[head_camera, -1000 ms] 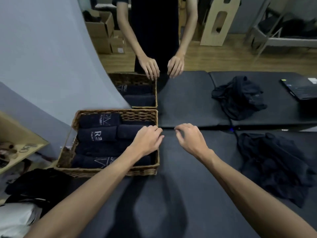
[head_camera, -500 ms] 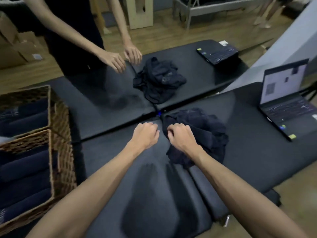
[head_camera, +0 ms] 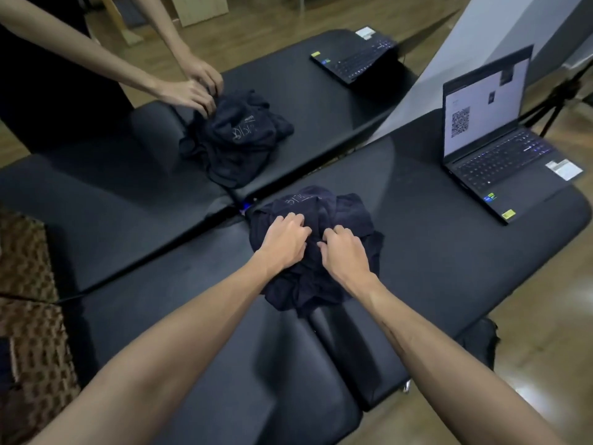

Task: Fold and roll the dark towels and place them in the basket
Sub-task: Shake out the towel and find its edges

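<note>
A crumpled dark towel [head_camera: 345, 213] with a pale logo lies in a heap on the black padded table [head_camera: 433, 245] in front of me. My left hand [head_camera: 284, 240] and my right hand [head_camera: 345, 252] sit side by side on top of the heap, fingers curled into the cloth and gripping it. The woven basket [head_camera: 29, 316] shows only as a blurred wall at the left edge; its contents are mostly out of view.
Across from me a person's two hands [head_camera: 195, 88] grip a second crumpled dark towel [head_camera: 237, 139] on the far black table [head_camera: 321, 101]. An open laptop [head_camera: 494, 136] stands at the right, another laptop [head_camera: 356, 59] at the back. Wooden floor lies beyond the table's right edge.
My view has swung right, away from the basket. Both my hands moved from the bare table by the basket onto the crumpled towel and took hold of it. The other person's hands reached their towel.
</note>
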